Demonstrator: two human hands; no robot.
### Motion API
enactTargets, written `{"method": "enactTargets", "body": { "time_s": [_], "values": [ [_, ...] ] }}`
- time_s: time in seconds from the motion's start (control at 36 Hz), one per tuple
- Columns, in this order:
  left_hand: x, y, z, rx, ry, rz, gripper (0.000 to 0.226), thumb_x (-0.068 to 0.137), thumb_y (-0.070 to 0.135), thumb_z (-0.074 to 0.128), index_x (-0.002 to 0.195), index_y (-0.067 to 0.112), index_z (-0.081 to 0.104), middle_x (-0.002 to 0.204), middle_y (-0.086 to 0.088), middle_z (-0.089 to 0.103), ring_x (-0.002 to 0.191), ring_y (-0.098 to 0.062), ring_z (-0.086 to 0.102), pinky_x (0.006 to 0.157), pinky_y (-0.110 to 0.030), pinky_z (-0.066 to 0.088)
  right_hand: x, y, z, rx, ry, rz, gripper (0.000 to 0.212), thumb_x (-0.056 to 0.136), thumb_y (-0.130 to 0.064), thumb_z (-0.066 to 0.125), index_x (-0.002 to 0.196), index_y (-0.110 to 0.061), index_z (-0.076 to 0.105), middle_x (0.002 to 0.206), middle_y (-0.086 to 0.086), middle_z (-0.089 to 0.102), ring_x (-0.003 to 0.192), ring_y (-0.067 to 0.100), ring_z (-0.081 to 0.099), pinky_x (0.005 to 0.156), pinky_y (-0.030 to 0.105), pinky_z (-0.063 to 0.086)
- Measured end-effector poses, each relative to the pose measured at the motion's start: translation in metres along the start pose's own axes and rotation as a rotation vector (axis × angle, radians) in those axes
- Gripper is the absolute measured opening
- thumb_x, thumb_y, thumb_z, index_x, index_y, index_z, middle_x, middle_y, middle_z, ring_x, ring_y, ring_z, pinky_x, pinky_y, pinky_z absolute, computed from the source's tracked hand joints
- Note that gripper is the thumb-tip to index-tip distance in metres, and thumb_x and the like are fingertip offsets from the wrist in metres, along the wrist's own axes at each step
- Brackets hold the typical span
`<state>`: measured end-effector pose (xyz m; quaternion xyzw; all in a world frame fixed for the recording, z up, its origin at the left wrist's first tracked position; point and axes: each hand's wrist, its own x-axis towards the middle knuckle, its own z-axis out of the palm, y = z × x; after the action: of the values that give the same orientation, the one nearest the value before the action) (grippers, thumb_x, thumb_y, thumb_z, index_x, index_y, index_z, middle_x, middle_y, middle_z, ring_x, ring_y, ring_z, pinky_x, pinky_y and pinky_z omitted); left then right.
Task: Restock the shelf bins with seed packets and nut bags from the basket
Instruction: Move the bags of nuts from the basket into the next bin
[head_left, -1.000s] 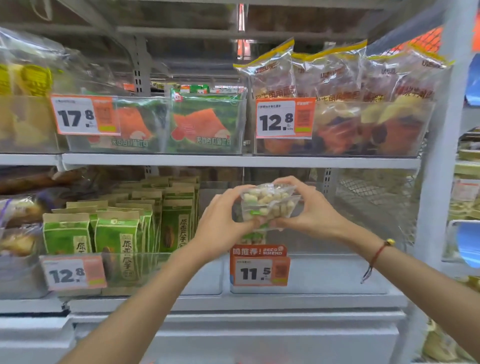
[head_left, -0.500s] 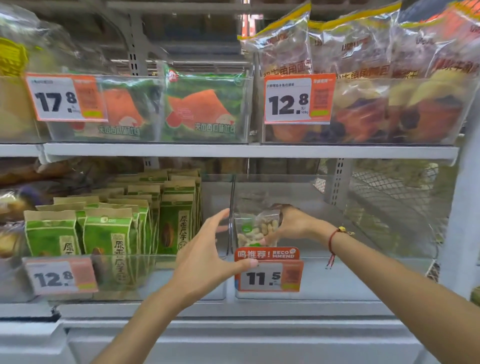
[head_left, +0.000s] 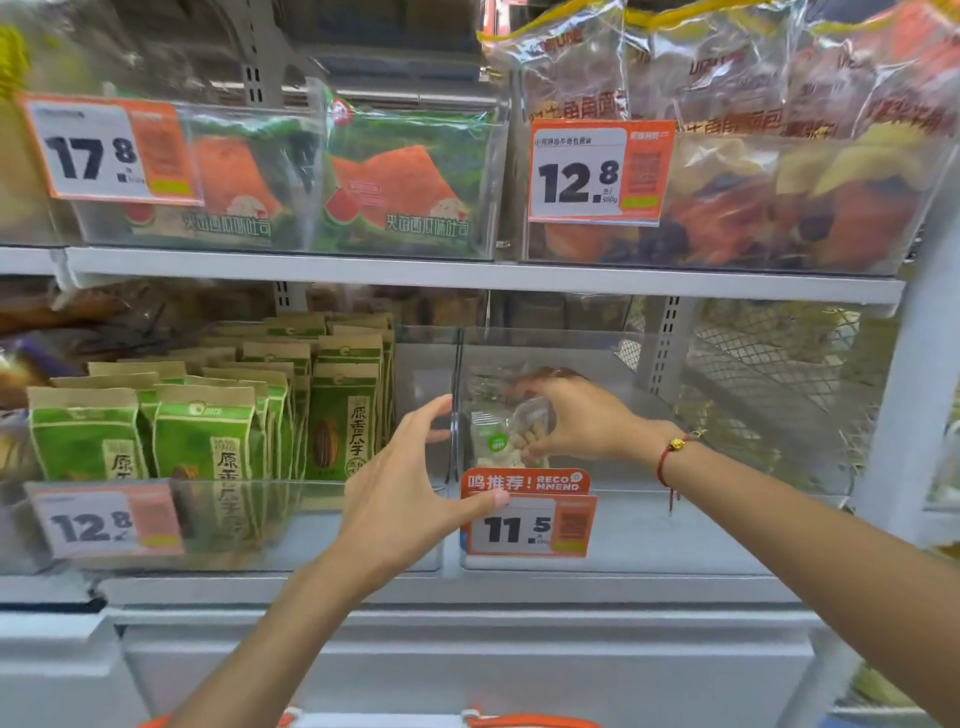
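Right hand (head_left: 574, 421) is seen inside the clear bin (head_left: 649, 535) marked 11.5, fingers pinched around the nut bag (head_left: 506, 436) near its front-left corner; left hand (head_left: 405, 493) is held open just outside.

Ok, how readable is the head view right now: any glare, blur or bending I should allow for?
Head view: glare streaks the clear bin fronts, washing out the 12.8 tag; the 11.5 tag reads sharp; the nut bag in the right hand is slightly soft; wide-angle bending bows the shelf edge.
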<state>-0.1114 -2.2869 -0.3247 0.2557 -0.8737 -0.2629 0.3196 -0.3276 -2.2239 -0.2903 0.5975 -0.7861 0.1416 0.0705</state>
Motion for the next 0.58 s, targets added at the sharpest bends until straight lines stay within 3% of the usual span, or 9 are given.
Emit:
{"method": "enactTargets", "body": {
  "time_s": [0.17, 0.22, 0.47, 0.58],
  "values": [
    [0.002, -0.004, 0.002, 0.008, 0.002, 0.009, 0.102, 0.059, 0.069, 0.072, 0.142, 0.044, 0.019, 0.138, 0.026, 0.040, 0.106, 0.010, 0.038, 0.098, -0.032, 0.039, 0.006, -0.005, 0.006, 0.043, -0.076, 0.014, 0.060, 0.077, -0.034, 0.076, 0.130, -0.020, 0.052, 0.133, 0.001, 0.055, 0.101, 0.013, 0.053, 0.081, 0.026, 0.044],
    [0.003, -0.006, 0.003, 0.005, 0.006, 0.009, 0.103, 0.057, 0.071, 0.071, 0.142, 0.044, 0.020, 0.139, 0.027, 0.039, 0.106, 0.011, 0.037, 0.098, -0.033, 0.040, 0.006, -0.007, 0.008, 0.078, -0.066, 0.041, 0.058, 0.076, -0.031, 0.078, 0.127, -0.018, 0.054, 0.129, 0.003, 0.057, 0.108, 0.019, 0.055, 0.084, 0.027, 0.047],
    [0.004, -0.008, 0.007, -0.009, 0.034, 0.012, 0.102, 0.057, 0.071, 0.072, 0.141, 0.043, 0.022, 0.138, 0.025, 0.042, 0.117, 0.004, 0.044, 0.100, -0.038, 0.042, -0.004, -0.021, 0.020, 0.119, 0.173, 0.210, 0.043, 0.076, -0.023, 0.078, 0.116, -0.018, 0.064, 0.120, 0.005, 0.062, 0.103, 0.024, 0.061, 0.080, 0.031, 0.052],
    [0.005, -0.009, 0.007, -0.010, 0.036, 0.023, 0.102, 0.056, 0.072, 0.072, 0.141, 0.043, 0.023, 0.139, 0.025, 0.041, 0.114, 0.007, 0.043, 0.100, -0.039, 0.044, -0.001, -0.017, 0.010, 0.275, 0.029, 0.204, 0.044, 0.076, -0.019, 0.078, 0.117, -0.015, 0.063, 0.119, 0.004, 0.062, 0.106, 0.022, 0.059, 0.082, 0.029, 0.051]
  ]
}}
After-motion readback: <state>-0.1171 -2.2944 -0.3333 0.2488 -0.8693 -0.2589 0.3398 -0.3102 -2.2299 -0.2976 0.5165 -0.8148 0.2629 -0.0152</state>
